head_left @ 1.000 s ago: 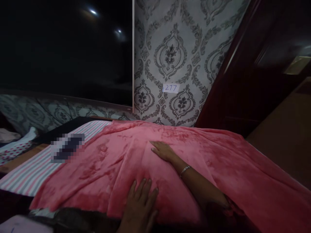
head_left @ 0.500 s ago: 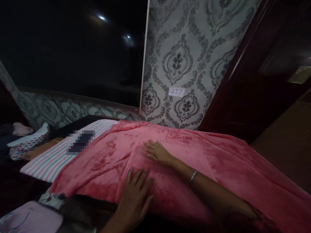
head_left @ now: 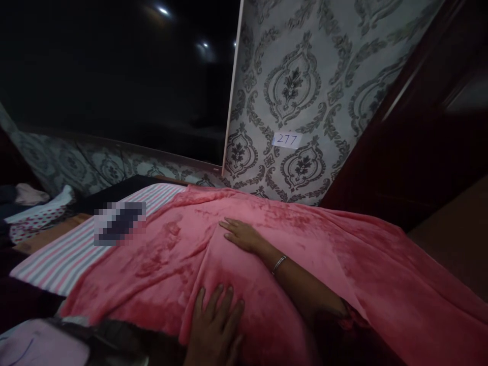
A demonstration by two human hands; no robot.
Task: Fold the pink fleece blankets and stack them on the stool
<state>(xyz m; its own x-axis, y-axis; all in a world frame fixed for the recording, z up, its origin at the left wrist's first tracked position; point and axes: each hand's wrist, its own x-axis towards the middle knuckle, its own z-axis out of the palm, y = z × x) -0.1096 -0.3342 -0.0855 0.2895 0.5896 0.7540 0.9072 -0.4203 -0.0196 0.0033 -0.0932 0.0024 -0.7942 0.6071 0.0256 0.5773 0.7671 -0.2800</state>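
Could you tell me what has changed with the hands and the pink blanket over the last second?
Little has changed. The left hand slid forward a bit and has drawn back to the near edge of the pink blanket. The right hand has shifted only slightly and stays flat along the raised fold. Nothing was grasped or let go. The blanket still covers the striped sheet, and the 277 label remains on the wall.

Both palms lie flat, fingers spread — left hand (head_left: 215, 328) near the body, right hand (head_left: 241, 235) reached farther forward.
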